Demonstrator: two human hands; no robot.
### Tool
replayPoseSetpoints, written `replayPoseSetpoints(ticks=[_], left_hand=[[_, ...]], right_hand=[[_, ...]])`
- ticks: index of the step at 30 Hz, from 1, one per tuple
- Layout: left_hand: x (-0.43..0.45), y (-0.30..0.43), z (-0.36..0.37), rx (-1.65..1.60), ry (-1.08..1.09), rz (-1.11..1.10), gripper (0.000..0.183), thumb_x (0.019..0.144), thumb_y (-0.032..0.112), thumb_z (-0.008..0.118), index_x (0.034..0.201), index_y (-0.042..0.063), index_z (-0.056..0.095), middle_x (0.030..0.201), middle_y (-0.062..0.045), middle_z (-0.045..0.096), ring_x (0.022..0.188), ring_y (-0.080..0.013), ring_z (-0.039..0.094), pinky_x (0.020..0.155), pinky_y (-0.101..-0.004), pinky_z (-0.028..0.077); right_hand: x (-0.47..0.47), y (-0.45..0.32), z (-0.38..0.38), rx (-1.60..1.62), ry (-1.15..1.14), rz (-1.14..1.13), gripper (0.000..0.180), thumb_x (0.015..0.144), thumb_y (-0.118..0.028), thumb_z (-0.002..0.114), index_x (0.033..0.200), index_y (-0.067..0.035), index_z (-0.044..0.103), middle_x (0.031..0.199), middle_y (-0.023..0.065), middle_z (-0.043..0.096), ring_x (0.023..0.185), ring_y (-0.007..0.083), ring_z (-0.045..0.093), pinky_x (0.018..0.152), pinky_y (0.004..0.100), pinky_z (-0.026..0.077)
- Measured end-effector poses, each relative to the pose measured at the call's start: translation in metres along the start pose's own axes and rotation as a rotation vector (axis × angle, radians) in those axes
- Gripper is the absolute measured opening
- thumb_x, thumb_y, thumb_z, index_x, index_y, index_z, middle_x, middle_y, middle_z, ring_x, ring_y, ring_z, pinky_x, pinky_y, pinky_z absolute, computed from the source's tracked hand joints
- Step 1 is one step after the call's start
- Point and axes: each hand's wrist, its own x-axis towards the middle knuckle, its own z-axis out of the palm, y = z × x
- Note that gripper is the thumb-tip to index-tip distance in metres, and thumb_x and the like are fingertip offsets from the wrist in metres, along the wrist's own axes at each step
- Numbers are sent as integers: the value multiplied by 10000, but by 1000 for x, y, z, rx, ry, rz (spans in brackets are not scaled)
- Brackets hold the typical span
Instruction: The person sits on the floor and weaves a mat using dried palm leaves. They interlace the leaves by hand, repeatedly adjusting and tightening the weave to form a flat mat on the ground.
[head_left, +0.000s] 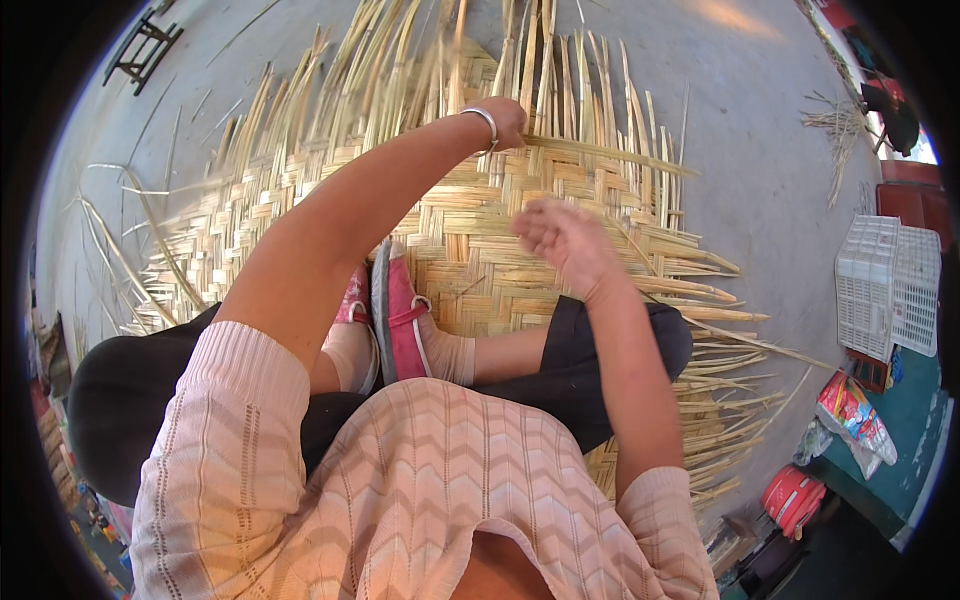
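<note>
A half-woven mat (480, 281) of flat split reed or cane strips lies under my crossed legs and in front of me. At its far edge my left hand (511, 124), with a silver bracelet (487, 129) on the wrist, is closed around a pale strip (615, 152). That strip runs rightward across the loose upright ends (574, 90). Nearer to me, my right hand (559, 236) hovers over the weave, blurred, with its fingers loosely curled and apart. Nothing shows in it. My left fingertips are hidden behind the fist.
Loose strips (150, 225) curve up at the left, and unwoven ends (731, 315) jut out at the right. A small dark stool (142, 49) stands far left on the grey floor. White plastic crates (866, 285), a colourful bag (855, 416) and a red container (793, 500) are at the right.
</note>
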Motion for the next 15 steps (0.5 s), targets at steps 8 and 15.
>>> replayPoseSetpoints(ticks=[8,15], left_hand=[[-22,1,11,-229,371,-136,220,788,310,624,857,105,663,819,-132,658,777,-313,622,720,-405,491],[3,-16,7,-385,377,-347,238,755,215,593,941,83,657,909,-178,653,870,-346,617,786,-414,487]], right_hand=[[113,-67,-4,-149,244,-172,272,919,-102,462,1138,53,504,1058,178,586,995,265,587,851,368,508],[192,-81,16,-933,396,-408,275,847,-109,538,1074,38,586,1081,155,622,995,277,590,836,360,453]])
